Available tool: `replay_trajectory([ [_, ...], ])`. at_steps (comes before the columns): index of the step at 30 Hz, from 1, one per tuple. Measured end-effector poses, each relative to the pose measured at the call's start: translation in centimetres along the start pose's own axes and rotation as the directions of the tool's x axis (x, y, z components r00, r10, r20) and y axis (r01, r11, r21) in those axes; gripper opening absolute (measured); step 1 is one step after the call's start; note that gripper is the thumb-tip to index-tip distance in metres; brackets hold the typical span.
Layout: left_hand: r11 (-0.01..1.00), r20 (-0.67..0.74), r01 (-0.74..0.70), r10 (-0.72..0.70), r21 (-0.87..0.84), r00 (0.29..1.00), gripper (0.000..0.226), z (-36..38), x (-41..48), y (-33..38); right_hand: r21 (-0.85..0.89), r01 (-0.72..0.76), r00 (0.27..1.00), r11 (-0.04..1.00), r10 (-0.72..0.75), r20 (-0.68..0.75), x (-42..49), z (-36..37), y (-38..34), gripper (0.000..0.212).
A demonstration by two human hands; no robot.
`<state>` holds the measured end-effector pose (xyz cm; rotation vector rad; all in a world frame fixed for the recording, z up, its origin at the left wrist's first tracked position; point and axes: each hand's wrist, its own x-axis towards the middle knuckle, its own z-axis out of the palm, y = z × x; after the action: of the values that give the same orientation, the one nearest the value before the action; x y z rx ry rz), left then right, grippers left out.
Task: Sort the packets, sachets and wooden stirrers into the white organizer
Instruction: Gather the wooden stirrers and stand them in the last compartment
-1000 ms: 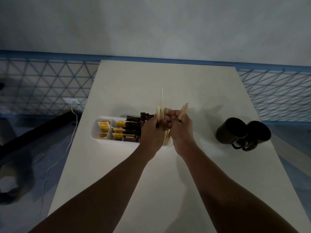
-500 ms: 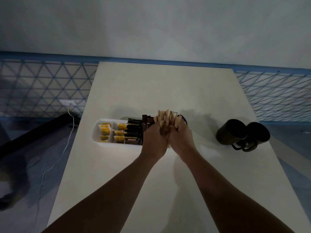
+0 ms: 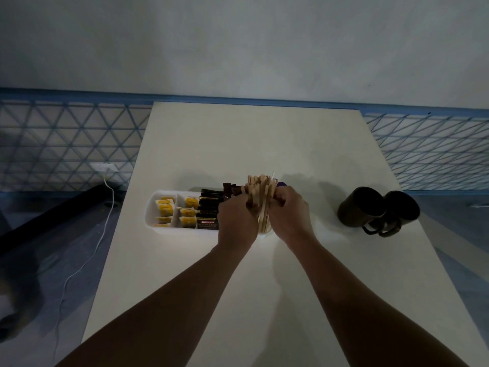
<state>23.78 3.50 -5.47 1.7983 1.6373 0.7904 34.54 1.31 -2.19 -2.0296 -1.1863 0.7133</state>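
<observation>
Head view shows the left hand [image 3: 235, 215] and right hand [image 3: 288, 213] with fingers curled around an upright bundle of pale wooden stirrers [image 3: 260, 188], tips fanned above the knuckles and lower ends between the palms, apparently seating into the long white plastic organizer [image 3: 150, 213]; next, ease the fingers off gently so none topple.

We see a dim, bluish-grey picture. The table [image 3: 251, 144] is the brightest area, softly lit. Faint shadows lie on it beyond the white organizer [image 3: 149, 211] and left of the mugs [image 3: 378, 211]. The wooden stirrers [image 3: 260, 192] look sharp. The lower left corner is smeared, and the tile grid stretches toward both edges.
</observation>
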Motion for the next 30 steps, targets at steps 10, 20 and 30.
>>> replay_trajectory([
  [10,0.980,-0.036,0.165,-0.170,-0.114,0.985,0.039,-0.3,-0.2,1.5,0.079,-0.093,0.995,0.992,0.092,0.026,2.0,-1.3,0.8,0.041],
  [20,0.982,-0.006,0.172,-0.173,-0.080,0.985,0.040,0.5,-0.2,1.7,0.005,0.116,0.982,0.993,-0.116,0.150,3.8,-1.6,0.2,0.029],
  [30,0.986,-0.014,0.156,-0.157,-0.059,0.987,0.041,0.7,0.1,1.7,0.022,0.233,0.968,0.972,-0.234,0.091,3.0,-1.6,1.8,0.055],
])
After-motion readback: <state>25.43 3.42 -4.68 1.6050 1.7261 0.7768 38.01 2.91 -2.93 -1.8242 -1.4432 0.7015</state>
